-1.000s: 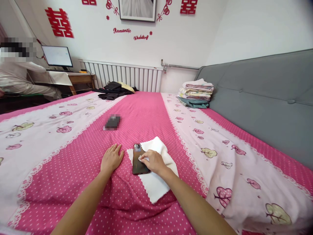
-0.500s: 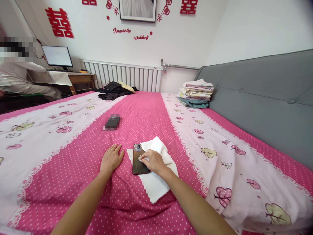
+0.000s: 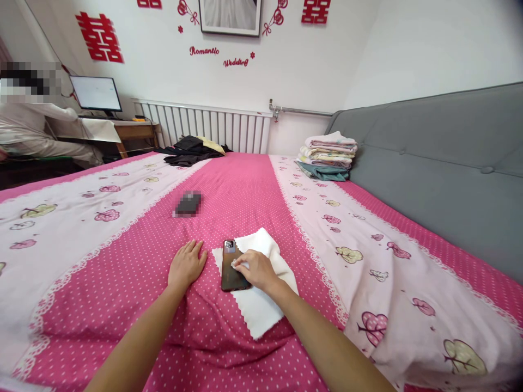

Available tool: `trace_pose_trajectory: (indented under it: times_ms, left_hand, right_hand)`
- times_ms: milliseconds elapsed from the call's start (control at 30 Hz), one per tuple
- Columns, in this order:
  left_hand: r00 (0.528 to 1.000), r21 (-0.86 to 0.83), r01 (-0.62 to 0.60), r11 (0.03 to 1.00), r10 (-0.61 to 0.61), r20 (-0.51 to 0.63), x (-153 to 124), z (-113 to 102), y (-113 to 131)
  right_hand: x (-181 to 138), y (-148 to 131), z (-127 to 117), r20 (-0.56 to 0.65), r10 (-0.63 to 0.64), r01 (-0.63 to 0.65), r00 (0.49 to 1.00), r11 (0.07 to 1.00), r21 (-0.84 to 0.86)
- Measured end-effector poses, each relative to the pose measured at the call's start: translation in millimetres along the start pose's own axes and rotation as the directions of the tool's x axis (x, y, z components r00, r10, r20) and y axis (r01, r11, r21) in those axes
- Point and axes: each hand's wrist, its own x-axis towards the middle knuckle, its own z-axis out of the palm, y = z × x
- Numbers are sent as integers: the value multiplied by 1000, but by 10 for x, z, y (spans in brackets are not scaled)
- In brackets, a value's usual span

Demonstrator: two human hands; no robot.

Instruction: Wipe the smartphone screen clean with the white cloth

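Smartphone with a dark, glossy back [image 3: 229, 279] is laid camera side up on a white, zigzag-edged cloth [image 3: 261, 316], spread over a pink, white-dotted bedspread [image 3: 241, 179]. Beyond the phone to the left, a dark, roughly rectangular object [image 3: 188, 204] is seen, and much farther off, a heap of black clothing [image 3: 186, 159]. Far beyond the phone to the right, a stack of folded pastel fabrics [image 3: 329, 149] is set against a grey, padded headboard [image 3: 441, 141]. The left hand [image 3: 187, 264] is rested palm down, fingers slightly spread, just left of the phone. Over the phone's back, a small bit of white material [image 3: 234, 264] is pinched by the right hand [image 3: 255, 269], by which the phone's right edge is partly covered; whether that bit belongs to the cloth cannot be told. The dark object is blurred by pixelation. Far left of the phone, a seated, pale-clothed person [image 3: 26, 124] is cut off by the frame.
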Motion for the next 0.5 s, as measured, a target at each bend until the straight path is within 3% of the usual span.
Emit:
trace_pose_trajectory:
  times_ms: [500]
  left_hand:
    - [1000, 16, -5, 1000, 4, 28, 7, 17, -13]
  right_hand:
    - [4, 16, 16, -18, -5, 5, 1000, 1000, 18]
